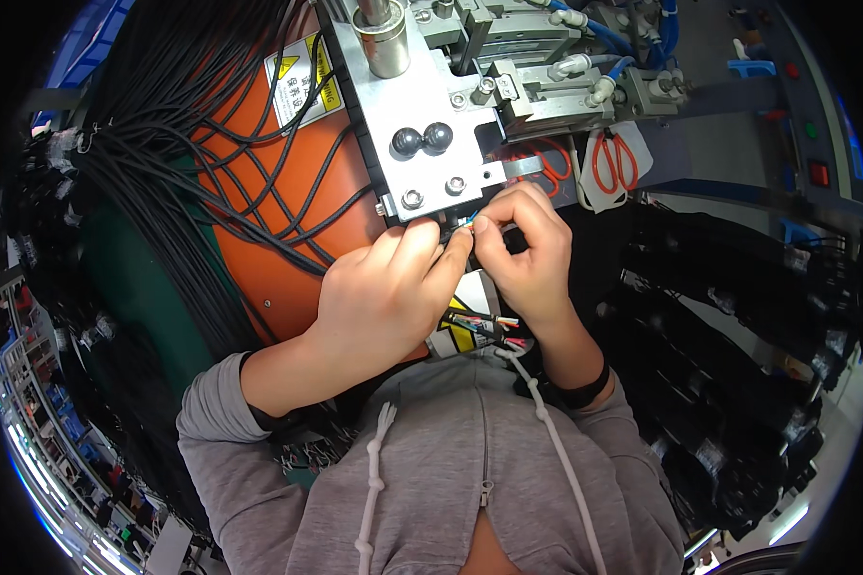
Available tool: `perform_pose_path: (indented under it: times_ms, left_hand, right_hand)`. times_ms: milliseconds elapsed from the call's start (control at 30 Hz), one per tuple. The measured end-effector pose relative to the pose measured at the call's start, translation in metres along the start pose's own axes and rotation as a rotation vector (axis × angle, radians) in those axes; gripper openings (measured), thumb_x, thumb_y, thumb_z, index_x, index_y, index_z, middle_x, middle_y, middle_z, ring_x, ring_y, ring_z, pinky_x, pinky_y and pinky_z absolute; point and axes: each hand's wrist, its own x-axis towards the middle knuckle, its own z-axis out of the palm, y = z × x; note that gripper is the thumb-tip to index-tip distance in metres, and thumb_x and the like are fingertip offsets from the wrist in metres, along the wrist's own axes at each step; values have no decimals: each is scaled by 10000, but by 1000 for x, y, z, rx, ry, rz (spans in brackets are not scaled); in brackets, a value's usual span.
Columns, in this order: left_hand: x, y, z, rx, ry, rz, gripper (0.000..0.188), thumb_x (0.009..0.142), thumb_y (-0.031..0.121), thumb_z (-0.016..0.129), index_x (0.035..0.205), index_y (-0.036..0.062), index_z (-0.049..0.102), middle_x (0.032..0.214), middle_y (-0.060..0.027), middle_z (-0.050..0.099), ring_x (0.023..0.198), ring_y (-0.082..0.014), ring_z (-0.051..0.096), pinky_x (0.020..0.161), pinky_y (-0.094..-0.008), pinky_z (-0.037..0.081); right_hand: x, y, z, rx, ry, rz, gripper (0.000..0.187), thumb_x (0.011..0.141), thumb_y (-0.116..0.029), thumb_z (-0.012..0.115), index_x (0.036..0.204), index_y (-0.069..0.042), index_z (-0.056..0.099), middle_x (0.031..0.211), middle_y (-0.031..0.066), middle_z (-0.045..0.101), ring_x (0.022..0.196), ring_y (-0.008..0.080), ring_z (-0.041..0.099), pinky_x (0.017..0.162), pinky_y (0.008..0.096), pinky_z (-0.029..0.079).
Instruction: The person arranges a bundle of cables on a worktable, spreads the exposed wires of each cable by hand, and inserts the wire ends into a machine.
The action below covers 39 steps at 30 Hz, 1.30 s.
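Note:
My left hand [384,292] and my right hand [527,251] meet just below a grey metal machine head [422,125]. Both pinch the end of a black cable [454,233] whose thin coloured wires show between the fingertips. The cable end sits right at the lower edge of the metal plate, under two black knobs [422,140]. Below my hands, more stripped cable ends with coloured wires [484,321] lie near my chest. The rest of the held cable is hidden by my fingers.
A thick bundle of black cables [163,144] drapes over an orange machine cover [268,192] on the left. Red-handled scissors [616,161] hang at the right of the machine. Heaps of black cable [738,316] fill the right side. Blue air hoses [623,38] run on top.

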Motion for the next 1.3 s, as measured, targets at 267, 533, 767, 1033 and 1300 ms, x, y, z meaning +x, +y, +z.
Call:
perform_pose_path:
  times_ms: [267, 533, 767, 1033, 1300]
  left_hand:
    - [0, -9, 10, -120, 127, -7, 328, 683, 86, 649, 1009, 85, 682, 785, -4, 529, 634, -113, 561, 483, -235, 415]
    - [-8, 0, -13, -23, -53, -87, 234, 721, 113, 672, 949, 58, 666, 799, 0, 551, 676, -115, 601, 517, -240, 442]
    - [-4, -8, -13, -157, 5, -123, 244, 754, 164, 715, 956, 35, 673, 788, -19, 551, 616, -140, 579, 512, -265, 449]
    - [7, -8, -12, -404, 349, 70, 265, 697, 136, 761, 913, 7, 681, 796, -36, 591, 576, -156, 558, 473, -267, 446]
    - [3, -9, -5, -421, 356, 3, 231, 696, 97, 757, 876, -13, 664, 702, -44, 567, 554, -161, 562, 441, -275, 431]
  right_hand:
    - [-3, 2, 8, 209, 46, 170, 88, 780, -27, 637, 752, 5, 560, 705, 63, 570, 641, 131, 530, 615, 265, 433]
    - [-4, 9, 1, 282, 5, 265, 113, 781, -29, 701, 831, -11, 602, 731, 52, 587, 682, 116, 538, 640, 251, 431]
    - [4, 1, -30, 458, -299, -289, 219, 702, 8, 780, 874, -5, 643, 803, 91, 642, 713, 183, 583, 653, 294, 460]
    - [-2, -26, -16, 498, -38, -178, 239, 690, -11, 798, 876, 10, 649, 825, 121, 655, 747, 213, 609, 667, 315, 475]
    - [2, -35, -7, 188, 125, -302, 188, 724, 1, 767, 871, 17, 651, 825, 113, 644, 762, 204, 602, 694, 307, 478]
